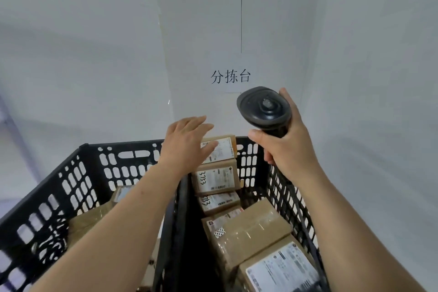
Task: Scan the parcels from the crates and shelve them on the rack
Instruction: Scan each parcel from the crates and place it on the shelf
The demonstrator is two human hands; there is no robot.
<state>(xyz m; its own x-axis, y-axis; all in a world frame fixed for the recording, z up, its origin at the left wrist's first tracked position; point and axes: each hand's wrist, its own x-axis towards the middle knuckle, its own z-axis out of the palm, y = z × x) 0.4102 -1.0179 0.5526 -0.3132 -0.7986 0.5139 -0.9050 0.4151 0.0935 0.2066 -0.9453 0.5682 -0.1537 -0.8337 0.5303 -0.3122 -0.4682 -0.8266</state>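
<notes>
Two black perforated crates stand side by side below me, the left crate (pixel 71 173) and the right crate (pixel 251 161). The right one holds several brown cardboard parcels with white labels. My left hand (pixel 184 142) reaches over the divider with straight fingers spread just above the far top parcel (pixel 225 149); I cannot tell if it touches. My right hand (pixel 284 149) grips the handle of a black barcode scanner (pixel 264 108), held above the right crate's far corner. A large parcel (pixel 253 227) and a labelled one (pixel 282 268) lie nearer me.
A white wall rises close behind the crates, with a paper sign (pixel 231 76) in black characters. The left crate holds a few brown parcels (pixel 87 220). A grey rack upright (pixel 9 123) shows at the far left edge.
</notes>
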